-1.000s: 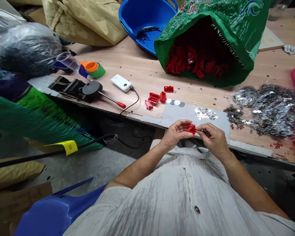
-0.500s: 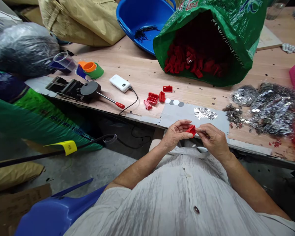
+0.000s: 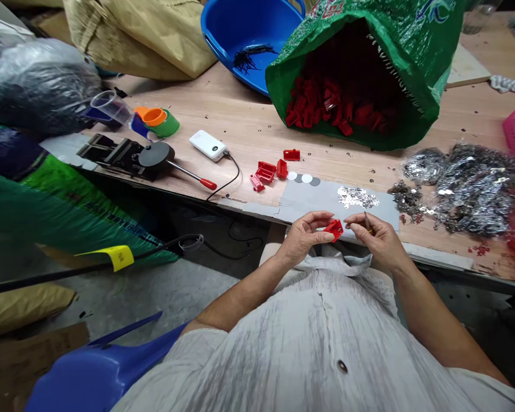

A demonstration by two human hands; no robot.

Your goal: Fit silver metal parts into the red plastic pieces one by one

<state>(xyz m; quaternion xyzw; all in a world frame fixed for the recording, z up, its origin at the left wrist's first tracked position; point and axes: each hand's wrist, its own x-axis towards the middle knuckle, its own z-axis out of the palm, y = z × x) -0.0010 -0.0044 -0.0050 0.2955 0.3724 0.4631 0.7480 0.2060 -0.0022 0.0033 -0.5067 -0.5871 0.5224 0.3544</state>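
Observation:
My left hand [image 3: 302, 237] pinches a small red plastic housing [image 3: 334, 229] between thumb and fingers, its hollow side turned toward my right hand. Just to the right of it, my right hand [image 3: 380, 240] is curled around a thin dark pointed tool [image 3: 366, 220] with a yellowish part; its exact kind is unclear. The right thumb and forefinger are close to the housing but apart from it. Beyond the hands, on a grey sheet [image 3: 302, 201], lies a pile of small flat silvery metal pieces [image 3: 357, 197]. Several more red housings [image 3: 266, 171] rest on the table to the left.
A green sack [image 3: 412, 129] spills red housings at the back, beside a blue basin [image 3: 223, 40]. On the left are a lever device [image 3: 154, 157], a white power bank [image 3: 208, 145] and coloured cups [image 3: 165, 123]. Bagged metal parts [image 3: 476, 189] lie on the right.
My right thumb and forefinger have drawn back from the red housing to the right, and the pointed tool now sticks up from that hand. My left hand keeps its hold.

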